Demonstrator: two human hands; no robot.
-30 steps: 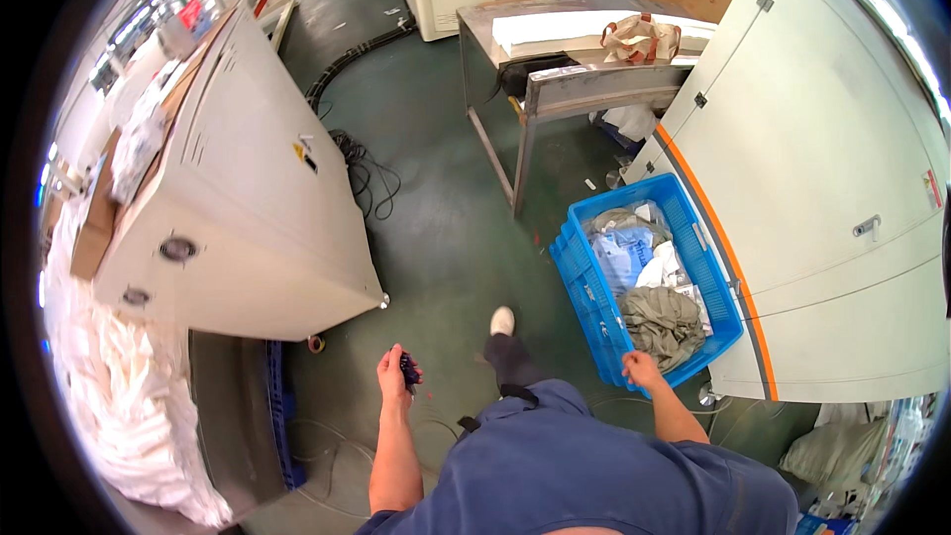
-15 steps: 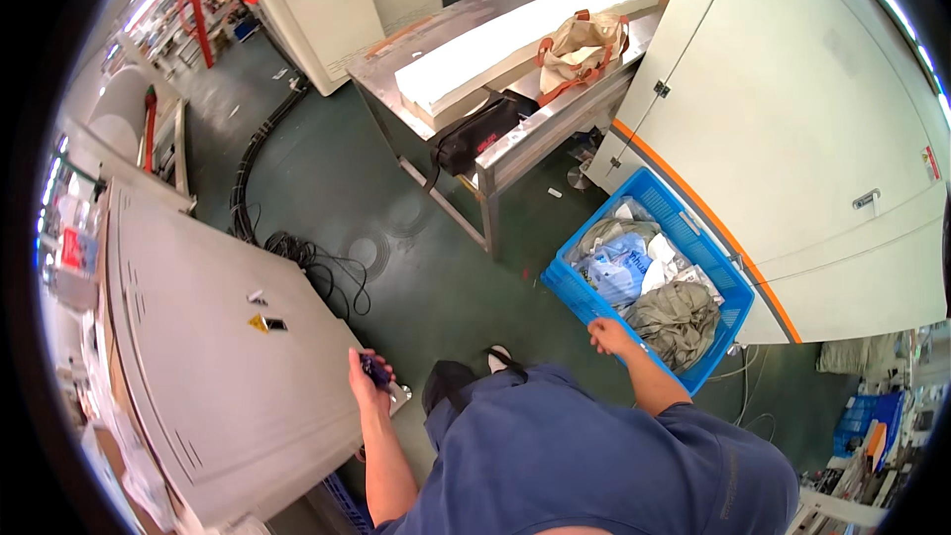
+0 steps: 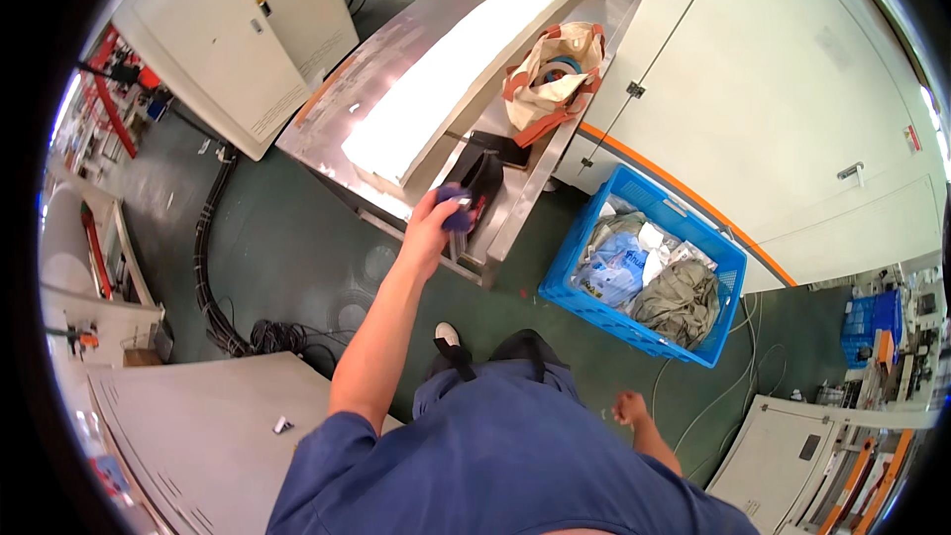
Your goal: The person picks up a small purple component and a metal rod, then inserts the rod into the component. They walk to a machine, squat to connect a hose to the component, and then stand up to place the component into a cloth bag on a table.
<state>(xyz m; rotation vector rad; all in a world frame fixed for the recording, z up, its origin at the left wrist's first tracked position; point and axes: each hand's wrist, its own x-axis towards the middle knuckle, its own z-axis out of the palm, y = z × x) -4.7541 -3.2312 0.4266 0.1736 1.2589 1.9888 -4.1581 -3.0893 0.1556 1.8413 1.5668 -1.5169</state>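
My left hand (image 3: 428,230) reaches out over the near corner of the metal table, closed around a small dark purple object (image 3: 458,218) whose kind I cannot make out. Just beyond it a black pouch (image 3: 483,176) lies on the tabletop; whether the two touch is unclear. Farther right on the table stands a cream tote bag (image 3: 555,89) with reddish-brown handles and rolls of tape inside. Low at my right side hangs my right hand (image 3: 629,408), its fingers curled in with nothing visible in them.
Long white foam pieces (image 3: 446,79) lie along the metal table (image 3: 342,134). A blue crate (image 3: 584,302) of bags and grey cloth stands on the floor, against a large white cabinet (image 3: 783,109). Black cables (image 3: 203,267) run across the floor; a grey cabinet (image 3: 218,426) is at lower left.
I have stepped toward the table. My left hand has moved from beside the grey cabinet to the table's corner, still holding the purple object. My right hand has drawn back from the crate.
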